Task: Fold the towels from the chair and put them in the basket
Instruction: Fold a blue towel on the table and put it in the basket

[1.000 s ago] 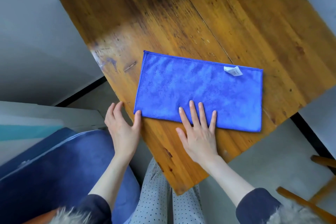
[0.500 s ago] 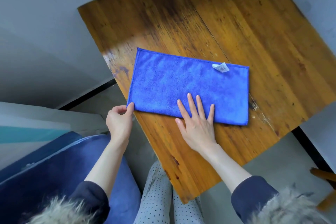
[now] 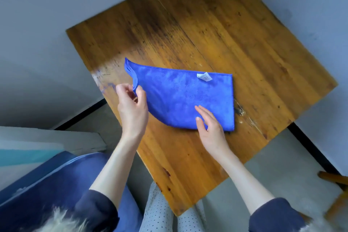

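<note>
Towel (image 3: 180, 98), blue and folded in half, lies on the wooden table (image 3: 235, 34). Left hand (image 3: 131, 107) pinches its near left corner, grip clamped on the cloth and lifting that edge. Right hand (image 3: 211, 128) rests flat on the near edge, fingers straight.

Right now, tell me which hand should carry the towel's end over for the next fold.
Left. The left hand already pinches the lifted left corner of the blue towel, so it can likely sweep it rightward. The right hand lies flat on the near right part, anchoring it.
</note>
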Demonstrator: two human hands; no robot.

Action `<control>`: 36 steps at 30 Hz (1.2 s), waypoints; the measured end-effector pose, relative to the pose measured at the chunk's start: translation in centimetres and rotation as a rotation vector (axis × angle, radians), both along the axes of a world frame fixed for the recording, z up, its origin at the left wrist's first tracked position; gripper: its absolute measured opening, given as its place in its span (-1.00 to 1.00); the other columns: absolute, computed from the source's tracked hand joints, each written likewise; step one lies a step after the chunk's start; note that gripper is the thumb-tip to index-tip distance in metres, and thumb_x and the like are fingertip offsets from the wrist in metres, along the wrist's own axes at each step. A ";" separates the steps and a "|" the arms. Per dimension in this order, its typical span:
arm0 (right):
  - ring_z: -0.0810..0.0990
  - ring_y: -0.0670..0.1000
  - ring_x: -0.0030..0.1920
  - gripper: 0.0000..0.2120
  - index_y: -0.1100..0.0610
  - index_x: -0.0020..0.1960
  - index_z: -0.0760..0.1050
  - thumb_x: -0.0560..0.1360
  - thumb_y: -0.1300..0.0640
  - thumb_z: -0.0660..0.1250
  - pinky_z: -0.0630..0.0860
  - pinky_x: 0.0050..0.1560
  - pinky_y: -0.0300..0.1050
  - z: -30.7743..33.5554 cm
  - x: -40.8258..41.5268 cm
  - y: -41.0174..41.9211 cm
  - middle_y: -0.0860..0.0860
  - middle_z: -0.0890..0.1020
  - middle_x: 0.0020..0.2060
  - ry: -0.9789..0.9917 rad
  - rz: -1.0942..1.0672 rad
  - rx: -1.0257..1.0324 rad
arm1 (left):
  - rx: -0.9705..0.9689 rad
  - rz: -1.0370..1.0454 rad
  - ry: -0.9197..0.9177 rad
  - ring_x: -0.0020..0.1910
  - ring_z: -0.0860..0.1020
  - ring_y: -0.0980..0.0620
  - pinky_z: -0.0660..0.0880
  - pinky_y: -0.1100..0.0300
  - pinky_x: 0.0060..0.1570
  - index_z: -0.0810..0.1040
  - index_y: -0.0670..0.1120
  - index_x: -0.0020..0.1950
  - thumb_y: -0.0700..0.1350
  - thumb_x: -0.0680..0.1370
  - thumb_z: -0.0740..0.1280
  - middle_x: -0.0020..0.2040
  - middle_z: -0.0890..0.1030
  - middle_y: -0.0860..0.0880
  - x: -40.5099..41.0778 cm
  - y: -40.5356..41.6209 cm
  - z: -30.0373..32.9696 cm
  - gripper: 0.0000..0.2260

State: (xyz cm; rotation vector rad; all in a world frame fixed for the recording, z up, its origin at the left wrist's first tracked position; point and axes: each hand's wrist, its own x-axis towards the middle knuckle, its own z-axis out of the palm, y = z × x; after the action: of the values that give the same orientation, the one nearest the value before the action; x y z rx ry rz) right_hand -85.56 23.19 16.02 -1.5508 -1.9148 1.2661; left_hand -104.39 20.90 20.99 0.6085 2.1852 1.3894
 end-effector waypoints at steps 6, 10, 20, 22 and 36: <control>0.59 -0.08 0.07 -0.76 0.05 0.20 0.48 0.61 0.17 0.11 0.53 0.08 -0.12 0.3 5.4 1.0 -0.02 0.58 0.11 0.243 -0.356 -0.263 | 0.111 -0.595 0.346 0.12 0.51 -0.01 0.41 0.21 -0.04 0.37 -0.16 0.02 -0.17 0.58 0.21 0.25 0.53 -0.07 8.5 3.0 0.0 -0.92; 0.63 0.01 0.00 -0.76 0.11 0.18 0.48 0.62 0.12 0.09 0.56 -0.01 -0.11 0.0 7.8 1.9 0.06 0.63 0.04 0.440 -0.574 -0.495 | 0.007 -0.936 0.485 0.21 0.47 -0.05 0.42 0.23 0.02 0.44 -0.25 0.13 -0.17 0.59 0.22 0.29 0.49 -0.12 13.0 2.8 -3.5 -0.81; 0.63 0.14 -0.07 -0.75 0.24 0.02 0.53 0.58 0.08 0.18 0.60 -0.07 -0.04 -0.2 6.7 7.6 0.25 0.62 -0.04 0.279 -0.466 -0.499 | 0.039 -1.044 0.657 0.26 0.49 -0.13 0.42 -0.15 0.22 0.51 -0.21 -0.01 -0.16 0.56 0.24 0.18 0.56 -0.16 13.2 1.3 -5.4 -0.86; 0.58 0.28 -0.07 -0.67 0.33 -0.07 0.53 0.54 0.03 0.24 0.55 0.01 0.12 -0.4 5.6 9.1 0.32 0.61 -0.10 0.141 -0.383 -0.407 | 0.028 -0.950 0.685 0.32 0.44 -0.10 0.31 -0.19 0.31 0.51 -0.19 0.02 -0.16 0.56 0.18 0.18 0.56 -0.12 12.3 0.9 -5.4 -0.84; 0.51 -0.01 -0.06 -0.90 0.12 -0.01 0.44 0.51 0.13 0.31 0.45 -0.01 -0.12 -1.7 6.3 9.7 -0.05 0.53 -0.14 0.134 -0.426 -0.276 | -0.333 -0.949 0.857 0.49 0.13 -0.16 0.01 -0.18 0.42 0.34 -0.01 0.41 0.10 0.57 0.07 0.49 0.23 -0.12 9.7 1.5 -7.4 -0.56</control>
State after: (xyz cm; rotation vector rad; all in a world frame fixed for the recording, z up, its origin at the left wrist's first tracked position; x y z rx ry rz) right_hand -79.26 32.88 14.30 -1.8305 -1.2752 1.4326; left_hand -94.64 22.44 13.56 2.0125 2.0512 0.2426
